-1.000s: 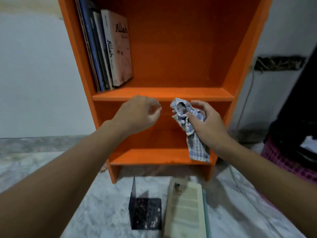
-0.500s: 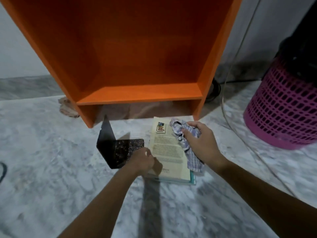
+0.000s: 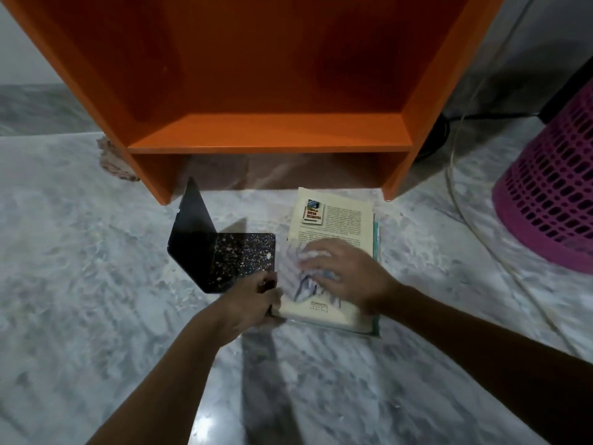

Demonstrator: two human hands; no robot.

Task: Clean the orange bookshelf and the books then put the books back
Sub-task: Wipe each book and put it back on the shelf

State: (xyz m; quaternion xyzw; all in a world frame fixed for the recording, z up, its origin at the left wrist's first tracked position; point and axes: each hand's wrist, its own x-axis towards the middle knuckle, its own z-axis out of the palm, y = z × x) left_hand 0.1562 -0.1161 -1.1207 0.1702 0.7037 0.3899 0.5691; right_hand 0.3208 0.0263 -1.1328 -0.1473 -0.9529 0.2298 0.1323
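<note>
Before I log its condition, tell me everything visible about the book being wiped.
The book lies flat on the marble floor before the orange shelf, cream back cover up, with small print and a cover thumbnail. A teal edge shows underneath. The left hand grips its near-left corner; the right hand presses a cloth on it.

The scene was dim. A glare spot shone on the marble floor (image 3: pixel 205 425). The right hand (image 3: pixel 349 274) was motion-blurred, and the orange bookshelf (image 3: pixel 266 133) splayed outward from wide-angle distortion.
</note>
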